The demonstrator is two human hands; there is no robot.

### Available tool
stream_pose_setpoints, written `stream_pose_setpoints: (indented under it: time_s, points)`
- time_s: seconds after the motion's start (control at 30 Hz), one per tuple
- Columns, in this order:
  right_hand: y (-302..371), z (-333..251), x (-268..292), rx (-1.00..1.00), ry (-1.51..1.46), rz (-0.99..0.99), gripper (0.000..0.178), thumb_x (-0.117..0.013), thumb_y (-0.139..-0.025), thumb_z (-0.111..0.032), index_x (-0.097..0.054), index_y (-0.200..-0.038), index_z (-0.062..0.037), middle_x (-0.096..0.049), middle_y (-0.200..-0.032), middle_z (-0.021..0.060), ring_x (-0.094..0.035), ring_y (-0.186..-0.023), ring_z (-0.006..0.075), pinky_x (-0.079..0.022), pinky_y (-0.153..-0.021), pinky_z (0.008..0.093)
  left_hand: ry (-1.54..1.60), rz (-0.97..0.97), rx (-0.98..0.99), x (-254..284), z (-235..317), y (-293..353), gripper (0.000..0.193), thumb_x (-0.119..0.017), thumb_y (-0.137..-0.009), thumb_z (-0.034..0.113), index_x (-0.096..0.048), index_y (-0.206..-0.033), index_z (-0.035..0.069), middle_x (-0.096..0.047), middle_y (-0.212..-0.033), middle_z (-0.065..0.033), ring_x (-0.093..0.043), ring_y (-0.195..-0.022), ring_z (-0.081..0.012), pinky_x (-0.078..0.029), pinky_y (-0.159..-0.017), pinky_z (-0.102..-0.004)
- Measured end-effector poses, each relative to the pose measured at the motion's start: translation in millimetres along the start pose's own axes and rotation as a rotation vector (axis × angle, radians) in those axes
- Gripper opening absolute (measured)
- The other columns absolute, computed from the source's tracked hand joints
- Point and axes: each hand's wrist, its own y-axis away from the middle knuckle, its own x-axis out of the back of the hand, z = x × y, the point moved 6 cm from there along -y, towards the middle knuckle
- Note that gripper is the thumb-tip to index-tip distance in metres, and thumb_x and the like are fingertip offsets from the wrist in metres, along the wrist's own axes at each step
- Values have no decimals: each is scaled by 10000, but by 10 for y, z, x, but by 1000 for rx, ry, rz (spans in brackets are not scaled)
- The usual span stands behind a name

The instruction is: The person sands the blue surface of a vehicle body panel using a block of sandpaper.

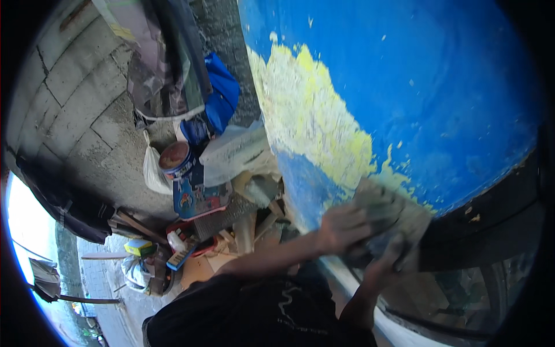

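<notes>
A blue panel (pixel 439 98), apparently part of a vehicle, curves across the right side. Pale yellow filler (pixel 312 107) covers a rough patch of it, with scraped flecks around. At the panel's lower edge my left hand (pixel 344 228) is closed, blurred, beside a dull grey-green thing whose kind is unclear. My right hand (pixel 386 263) grips a flat grey-brown sheet (pixel 417 222) from below, thumb on top. The sheet lies close against the lower end of the filler patch; contact is hard to judge.
Left of the panel, a round tub (pixel 175 156), a white bag (pixel 155 170), a colourful tray (pixel 199 196) and wood scraps (pixel 245 231) crowd the ground. A block wall (pixel 87 75) rises behind. Dark glass (pixel 457 295) and a white edge (pixel 399 327) lie lower right.
</notes>
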Motion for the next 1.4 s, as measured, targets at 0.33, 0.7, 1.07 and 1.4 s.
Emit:
stream_pose_setpoints:
  time_s: [0.33,0.7,1.07,1.4]
  points:
    - [-73,-283,-96,-160,-58,37,289,-591,-874,-181,-596,-974,90,-627,-875,86,-565,-767,145,-466,-673,280,57,-2,-28,109,-31,-297,225,-667,-785,113,-713,-990,33,-678,-1108,-87,-632,-1081,-244,-514,-964,-374]
    - [115,-41,-37,-23,-60,16,297,-627,-879,-198,-598,-992,76,-616,-866,67,-542,-741,108,-441,-655,245,27,-18,-3,54,-2,0,337,-698,-644,124,-712,-968,33,-687,-1081,-76,-654,-1032,-234,-519,-958,-372]
    - [-110,-277,-24,-78,-62,-56,220,-601,-882,-158,-607,-858,61,-602,-748,40,-534,-731,94,-428,-669,244,-15,-44,139,9,108,-119,353,-724,-637,24,-703,-990,22,-677,-1089,-100,-650,-1051,-244,-530,-918,-384]
    - [69,-360,-61,-14,207,-270,171,-600,-848,-99,-601,-840,72,-614,-711,93,-573,-659,163,-480,-639,320,105,19,259,111,90,88,358,-744,-633,65,-694,-981,-4,-674,-1099,-145,-664,-1019,-290,-537,-887,-371]
